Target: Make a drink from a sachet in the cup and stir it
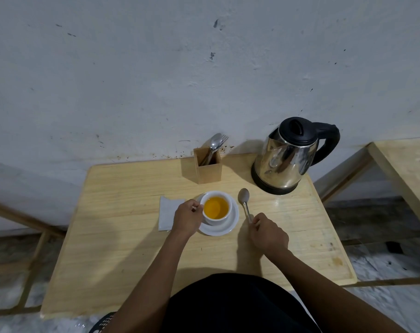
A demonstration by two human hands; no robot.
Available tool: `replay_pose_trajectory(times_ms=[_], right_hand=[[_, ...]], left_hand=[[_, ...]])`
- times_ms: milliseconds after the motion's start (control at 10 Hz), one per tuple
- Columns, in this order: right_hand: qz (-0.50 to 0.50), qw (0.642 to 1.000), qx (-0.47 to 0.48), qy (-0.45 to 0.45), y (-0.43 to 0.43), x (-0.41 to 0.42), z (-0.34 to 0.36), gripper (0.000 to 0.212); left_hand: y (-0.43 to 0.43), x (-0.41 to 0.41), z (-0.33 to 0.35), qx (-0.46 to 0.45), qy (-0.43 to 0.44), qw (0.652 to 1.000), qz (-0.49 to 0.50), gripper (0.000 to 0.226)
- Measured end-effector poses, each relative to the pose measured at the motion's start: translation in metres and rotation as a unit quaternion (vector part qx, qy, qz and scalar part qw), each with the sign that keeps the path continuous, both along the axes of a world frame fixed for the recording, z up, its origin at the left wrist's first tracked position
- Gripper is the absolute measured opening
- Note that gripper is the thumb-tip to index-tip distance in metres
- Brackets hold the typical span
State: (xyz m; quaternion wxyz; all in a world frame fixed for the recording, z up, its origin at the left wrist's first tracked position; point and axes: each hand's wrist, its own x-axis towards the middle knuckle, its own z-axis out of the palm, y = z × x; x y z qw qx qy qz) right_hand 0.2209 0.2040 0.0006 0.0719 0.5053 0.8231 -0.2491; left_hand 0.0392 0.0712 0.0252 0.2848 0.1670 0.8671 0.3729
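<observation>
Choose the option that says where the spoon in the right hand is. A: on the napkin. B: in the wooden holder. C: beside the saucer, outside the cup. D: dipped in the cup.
C: the spoon, its handle pinched by the right hand, is right of the saucer, its bowl clear of the cup.

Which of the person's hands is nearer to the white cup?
Left. The left hand holds the cup at its left side; the right hand is apart from it, to its lower right beyond the saucer, holding a spoon.
</observation>
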Motion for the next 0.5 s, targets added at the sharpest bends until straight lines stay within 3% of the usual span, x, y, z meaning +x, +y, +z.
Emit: replay_pose_trajectory(times_ms=[300,500], right_hand=[[0.048,0.998,0.005,0.042,0.014,-0.007,0.017,0.020],[0.141,0.974,0.041,0.175,0.037,-0.048,0.072,0.023]], left_hand=[[0.000,-0.008,0.006,-0.007,-0.039,0.999,0.003,0.027],[0.014,-0.035,0.042,0.003,0.013,1.000,-0.019,0.030]])
